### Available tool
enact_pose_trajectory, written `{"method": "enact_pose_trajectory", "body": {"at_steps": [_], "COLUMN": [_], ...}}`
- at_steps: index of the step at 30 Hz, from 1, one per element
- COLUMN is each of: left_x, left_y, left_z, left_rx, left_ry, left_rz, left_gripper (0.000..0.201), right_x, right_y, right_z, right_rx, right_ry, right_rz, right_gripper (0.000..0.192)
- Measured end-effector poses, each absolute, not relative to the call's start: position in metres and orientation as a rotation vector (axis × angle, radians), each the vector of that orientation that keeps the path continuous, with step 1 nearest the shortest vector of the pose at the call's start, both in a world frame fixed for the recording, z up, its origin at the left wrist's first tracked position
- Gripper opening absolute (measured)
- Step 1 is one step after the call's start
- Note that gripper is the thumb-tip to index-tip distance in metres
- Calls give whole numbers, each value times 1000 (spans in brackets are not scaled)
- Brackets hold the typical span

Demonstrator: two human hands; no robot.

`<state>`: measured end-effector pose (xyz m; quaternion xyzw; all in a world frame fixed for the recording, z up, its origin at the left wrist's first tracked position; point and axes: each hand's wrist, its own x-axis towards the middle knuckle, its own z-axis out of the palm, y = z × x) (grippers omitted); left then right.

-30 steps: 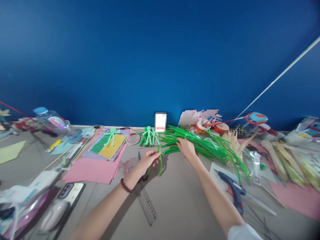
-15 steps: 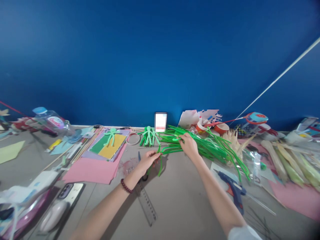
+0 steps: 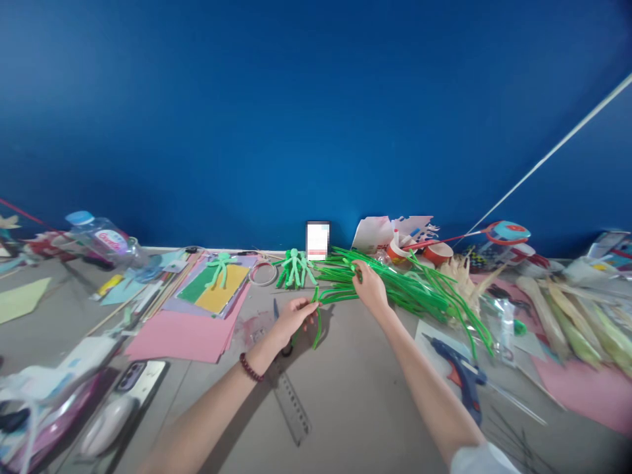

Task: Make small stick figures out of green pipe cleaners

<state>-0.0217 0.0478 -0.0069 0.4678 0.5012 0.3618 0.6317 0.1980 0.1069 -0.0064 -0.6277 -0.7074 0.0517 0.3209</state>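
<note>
My left hand (image 3: 295, 316) pinches a bent green pipe cleaner (image 3: 318, 332) between thumb and fingertips, with its loose ends hanging over the table. Over the near left side of a bundle of green pipe cleaners (image 3: 419, 296), my right hand (image 3: 369, 284) is closed, a bit of green pipe cleaner showing at its fingertips. Just beyond my left hand, light green pipe-cleaner figures (image 3: 295, 266) stand together. Another such figure (image 3: 220, 268) lies on the green and yellow sheets. Scissors (image 3: 275, 309) and a clear ruler (image 3: 292, 405) lie partly under my left hand and forearm.
Pink paper (image 3: 178, 337) and a phone (image 3: 148, 382) with a mouse (image 3: 109, 424) lie left. A blurred-screen device (image 3: 317, 241) stands against the blue wall. Right are paper cups (image 3: 438, 254), a glue gun (image 3: 459, 372) and corn husks (image 3: 573, 322). A plastic bottle (image 3: 101, 237) lies far left.
My right hand has shifted slightly left, its fingertips curling further in around the green piece. The left hand holds its pipe cleaner in nearly the same place.
</note>
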Motion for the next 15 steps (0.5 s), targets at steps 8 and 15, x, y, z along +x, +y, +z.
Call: {"method": "enact_pose_trajectory", "body": {"at_steps": [8,15], "left_x": [-20,-20], "left_y": [47,48], "left_z": [-9,-12], "left_rx": [1069,1060], "left_ry": [1147,1123], "left_rz": [846,863], "left_gripper": [34,33], "right_x": [201,202], "right_y": [104,101], "right_z": [-4,3], "right_rx": [-1553,-1392], "right_ry": [-2054,-2135], "right_rz": [289,293], "right_gripper": [60,36]}}
